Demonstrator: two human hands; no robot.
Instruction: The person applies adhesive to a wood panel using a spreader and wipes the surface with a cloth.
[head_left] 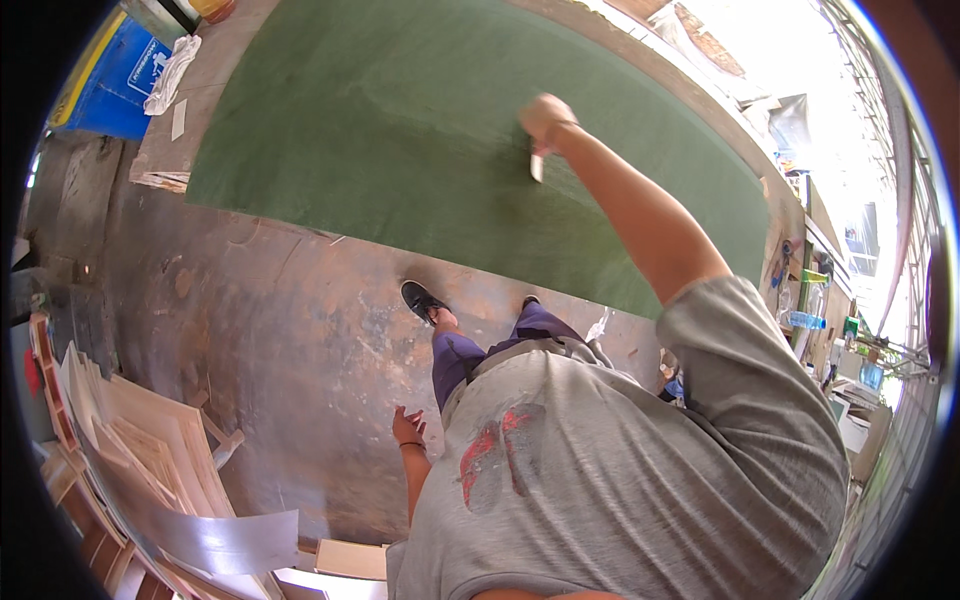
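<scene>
A large green board (pixel 400 130) lies flat on a worktable in front of me. My right hand (pixel 548 118) reaches out over its middle, fingers closed round a small flat, pale scraper-like tool (pixel 537 167). Motion blurs the hand and tool, and I cannot tell the tool's exact kind. The lower end of the tool is at or just above the green surface. Low at my side hangs my left hand (pixel 408 426), away from the board. Its fingers are loosely apart, with nothing in them.
A blue container (pixel 115 80) with a yellow rim stands at the far left, beside a white rag (pixel 173 75) on the table corner. Wooden panels (pixel 160 440) lean at lower left. Bottles (pixel 808 320) and small items line the right side. My shoe (pixel 422 298) is on the stained floor (pixel 300 340).
</scene>
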